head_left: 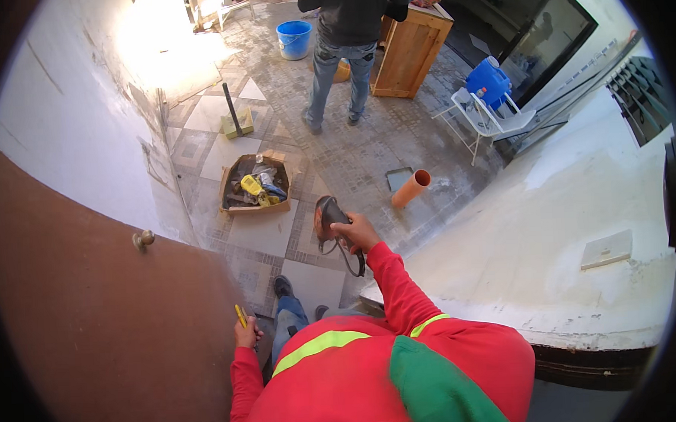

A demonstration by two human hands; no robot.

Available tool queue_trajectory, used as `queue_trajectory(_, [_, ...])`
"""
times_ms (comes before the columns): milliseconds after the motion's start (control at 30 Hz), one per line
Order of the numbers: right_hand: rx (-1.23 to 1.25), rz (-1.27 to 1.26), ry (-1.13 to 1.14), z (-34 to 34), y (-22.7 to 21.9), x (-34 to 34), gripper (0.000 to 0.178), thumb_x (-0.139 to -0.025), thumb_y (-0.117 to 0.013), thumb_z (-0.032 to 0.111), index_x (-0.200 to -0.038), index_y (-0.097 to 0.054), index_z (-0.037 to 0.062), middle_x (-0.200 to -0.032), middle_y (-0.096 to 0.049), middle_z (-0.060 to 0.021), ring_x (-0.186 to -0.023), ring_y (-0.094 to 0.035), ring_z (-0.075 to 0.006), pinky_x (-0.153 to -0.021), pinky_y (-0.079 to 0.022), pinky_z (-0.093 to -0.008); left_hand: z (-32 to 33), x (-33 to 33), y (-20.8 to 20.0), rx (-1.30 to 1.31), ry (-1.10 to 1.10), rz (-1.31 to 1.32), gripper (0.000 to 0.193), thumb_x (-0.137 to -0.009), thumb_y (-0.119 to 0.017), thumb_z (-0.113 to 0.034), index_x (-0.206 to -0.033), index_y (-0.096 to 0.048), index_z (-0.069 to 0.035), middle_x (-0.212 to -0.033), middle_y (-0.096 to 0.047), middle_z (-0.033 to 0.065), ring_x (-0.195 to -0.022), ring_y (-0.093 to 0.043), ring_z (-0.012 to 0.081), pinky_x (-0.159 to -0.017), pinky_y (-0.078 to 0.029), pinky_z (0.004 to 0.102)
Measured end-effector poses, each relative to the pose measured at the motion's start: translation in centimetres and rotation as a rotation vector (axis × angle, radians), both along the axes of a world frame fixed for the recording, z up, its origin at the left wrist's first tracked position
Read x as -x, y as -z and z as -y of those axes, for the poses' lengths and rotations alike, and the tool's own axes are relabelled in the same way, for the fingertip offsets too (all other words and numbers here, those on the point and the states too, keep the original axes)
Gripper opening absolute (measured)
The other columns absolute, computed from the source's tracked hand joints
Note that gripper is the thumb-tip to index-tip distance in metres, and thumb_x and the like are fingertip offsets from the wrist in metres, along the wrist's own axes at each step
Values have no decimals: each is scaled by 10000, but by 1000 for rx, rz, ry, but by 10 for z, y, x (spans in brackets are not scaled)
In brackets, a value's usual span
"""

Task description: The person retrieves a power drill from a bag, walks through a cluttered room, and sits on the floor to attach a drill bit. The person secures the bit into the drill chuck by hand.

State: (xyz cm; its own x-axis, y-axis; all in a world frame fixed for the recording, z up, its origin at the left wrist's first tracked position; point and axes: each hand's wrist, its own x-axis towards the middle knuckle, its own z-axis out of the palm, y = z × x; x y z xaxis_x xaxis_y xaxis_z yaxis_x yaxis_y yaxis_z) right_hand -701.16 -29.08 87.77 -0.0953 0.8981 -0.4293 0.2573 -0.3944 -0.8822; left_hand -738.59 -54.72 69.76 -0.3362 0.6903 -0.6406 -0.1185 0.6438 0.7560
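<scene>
My right hand (359,232), held out in front of me, is closed around a dark rounded object (328,217) with a reddish-brown side. A black strap or cord (352,265) hangs from it in a loop. Its exact kind is unclear. Low on the left, by the brown door (110,293), my left hand (247,332) grips a slim yellow tool (241,315) whose upper end sticks out above the fingers. Beyond my hands, an open cardboard box (257,209) on the floor holds a yellow item and other mixed things.
A round knob (143,240) juts from the door. Ahead stand an orange pipe (411,189), a yellowish block with a dark upright handle (236,121), and a blue bucket (294,40). Another person (347,54) stands near a wooden cabinet (411,52). A white folding chair (486,116) is at right.
</scene>
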Motion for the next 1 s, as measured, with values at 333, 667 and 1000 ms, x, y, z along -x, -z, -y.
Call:
queue_trajectory(333, [-267,-165,575,-135,-76,-116,349,-831,-743,295,-998,-647,4,-751,-626,-46,-545,-584,-125,-504,-467,-286,-394,-14,-64,-28,530,4,178,-1007,-578,-228,-1020,-555,-52,-681,-557,50,-537,-654,192,-461,-532,297])
queue_trajectory(667, [-277,-267,829,-330,-124,-277,287,-849,-736,190,-1050,-652,2,-776,-625,-34,-552,-587,-116,-499,-465,-277,-706,-199,-34,67,907,-249,215,-985,-589,-194,-952,-620,17,-672,-624,109,-542,-692,235,-479,-579,343])
queue_trajectory(1000, [-313,-181,957,-569,-159,-460,362,-873,-724,178,-1166,-639,-18,-796,-631,-28,-572,-571,-85,-525,-473,-245,-1010,-440,-60,6,1185,-215,246,-988,-586,-221,-1012,-621,21,-661,-637,103,-555,-697,204,-500,-565,323])
